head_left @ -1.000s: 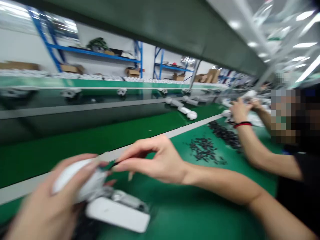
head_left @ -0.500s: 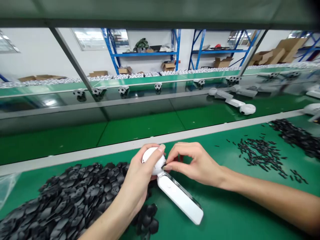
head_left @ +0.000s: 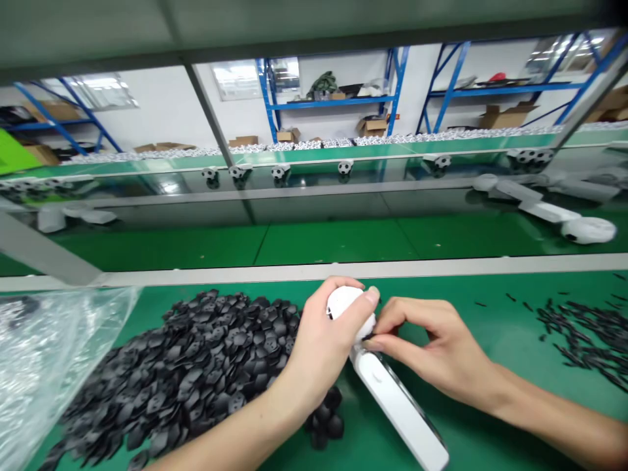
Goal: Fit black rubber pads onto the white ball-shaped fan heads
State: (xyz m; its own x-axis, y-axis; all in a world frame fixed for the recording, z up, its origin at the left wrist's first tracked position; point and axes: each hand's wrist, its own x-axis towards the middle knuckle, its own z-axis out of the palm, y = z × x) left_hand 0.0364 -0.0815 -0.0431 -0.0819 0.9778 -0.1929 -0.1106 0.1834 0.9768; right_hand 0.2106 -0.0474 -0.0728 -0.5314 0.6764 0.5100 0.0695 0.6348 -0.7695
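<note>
The left hand [head_left: 331,327] comes up from the bottom edge with its forearm slanting to the right, palm turned inward, thumb laid across the front of a white ball [head_left: 343,301] and the fingers curled behind it, so the grip is clamped on the ball. The ball sits just above the green tabletop, near the middle of the view, and joins a long white handle [head_left: 400,409] that slopes down to the right. The right hand [head_left: 375,333] reaches in from the right, wrist low and forearm nearly level, its thumb and forefinger brought close at the ball's lower right edge; whether they pinch a small piece there, I cannot tell. The ball is smooth and rounded with a dark spot on its left side, while the handle is a flat, glossy bar with rounded corners and a darker, shiny edge. Left of the hands spreads a heap of black pieces [head_left: 210,366], matt, thin and slightly cupped, some dotted with holes. To the right lie slim black strips [head_left: 589,333], loosely scattered on the smooth green tabletop [head_left: 471,435]. A clear, crinkled plastic bag [head_left: 59,366] lies at the far left, catching the light
</note>
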